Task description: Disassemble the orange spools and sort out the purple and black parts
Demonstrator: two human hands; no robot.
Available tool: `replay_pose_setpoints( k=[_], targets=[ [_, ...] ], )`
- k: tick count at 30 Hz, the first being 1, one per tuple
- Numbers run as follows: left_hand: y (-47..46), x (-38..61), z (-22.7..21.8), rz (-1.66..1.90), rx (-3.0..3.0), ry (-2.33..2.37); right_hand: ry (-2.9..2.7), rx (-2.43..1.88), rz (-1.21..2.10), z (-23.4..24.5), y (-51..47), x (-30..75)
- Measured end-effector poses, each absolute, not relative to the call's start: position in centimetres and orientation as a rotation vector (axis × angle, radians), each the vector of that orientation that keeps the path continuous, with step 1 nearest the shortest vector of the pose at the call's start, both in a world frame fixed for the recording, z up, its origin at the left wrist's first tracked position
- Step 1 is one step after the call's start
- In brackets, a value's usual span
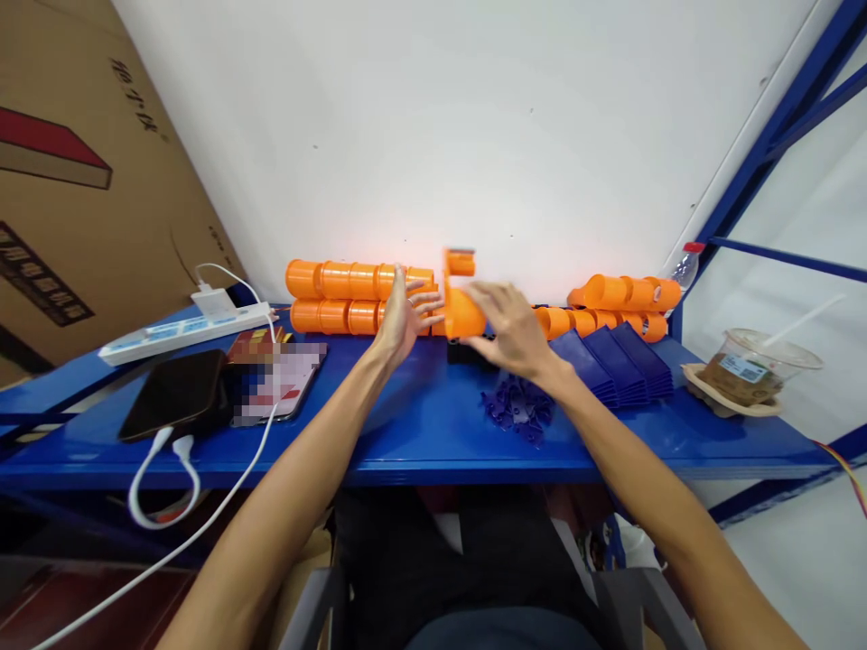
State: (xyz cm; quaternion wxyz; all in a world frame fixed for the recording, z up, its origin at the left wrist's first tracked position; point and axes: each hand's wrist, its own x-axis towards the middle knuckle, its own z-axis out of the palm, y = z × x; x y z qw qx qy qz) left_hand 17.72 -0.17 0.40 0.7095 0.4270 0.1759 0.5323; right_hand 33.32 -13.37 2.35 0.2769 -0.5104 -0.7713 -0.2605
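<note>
My right hand (509,327) is closed round an orange plastic cup-like part (463,313) with a smaller orange tube at its top, lifted above the blue table and a little blurred. Just left of it, my left hand (405,316) has its fingers spread, holding nothing, in front of two stacked rows of orange cylinders (335,316). More orange cylinders (627,293) lie stacked at the back right. Below my right hand is a heap of small dark blue plastic pieces (520,408). Fanned stacks of flat blue panels (613,366) lie right of the heap. A black object (467,354) is partly hidden behind my right hand.
On the left of the blue table (420,433) lie a white power strip (186,332), a black device (174,394) with a white cable, and a phone (291,384). A drink cup (741,366) in a carton holder stands at the right, near a blue metal frame (778,135).
</note>
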Motion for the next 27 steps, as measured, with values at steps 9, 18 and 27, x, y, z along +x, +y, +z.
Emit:
replay_pose_setpoints(
  k=[9, 18, 27],
  targets=[
    [0.1, 16.8, 1.0, 1.391, 0.928, 0.519, -1.945, -1.937, -0.184, 4.4, -5.9, 41.7],
    [-0.6, 16.8, 1.4, 1.420, 0.896, 0.572, -2.014, -2.134, 0.090, 3.8, -3.6, 39.0],
    [-0.6, 16.8, 1.7, 1.458, 0.832, 0.572, -2.083, -2.143, 0.059, 2.8, -2.6, 38.2]
  ],
)
